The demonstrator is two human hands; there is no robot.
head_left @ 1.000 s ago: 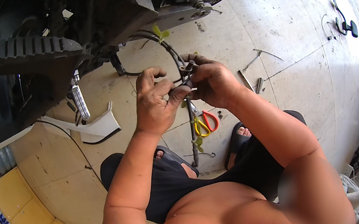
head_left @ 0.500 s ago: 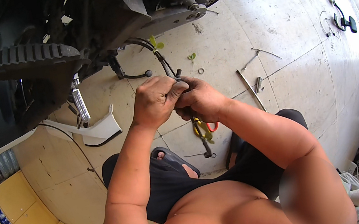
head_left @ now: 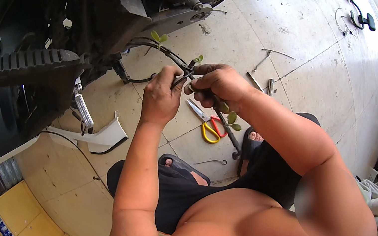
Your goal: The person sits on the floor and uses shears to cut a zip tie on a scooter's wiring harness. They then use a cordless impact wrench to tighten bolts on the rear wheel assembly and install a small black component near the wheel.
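Both hands meet above the floor at the end of the black cables (head_left: 171,55) that curve out from under the motorbike (head_left: 94,13). My left hand (head_left: 162,95) is closed on a thin black cable end, held across the others. My right hand (head_left: 220,84) pinches the dark cable-like bundle beside it, thumb and fingers bent. A dark length (head_left: 230,136) hangs from below my right hand toward my feet, its lower end knobbed. Small green leaves (head_left: 233,121) show along it, and more leaves (head_left: 158,37) appear by the upper cables. The exact joint between my fingers is partly hidden.
Scissors (head_left: 210,127) with one yellow and one red handle lie open on the tiles below my hands. A white panel (head_left: 107,133) rests at left. Thin metal rods (head_left: 269,56) and a black-headed mirror (head_left: 362,23) lie to the right. Yellow cabinets (head_left: 19,213) stand lower left.
My hands have drawn apart slightly, baring the cable between them. The hanging dark length has swung right, uncovering the scissors. My right foot shows more.
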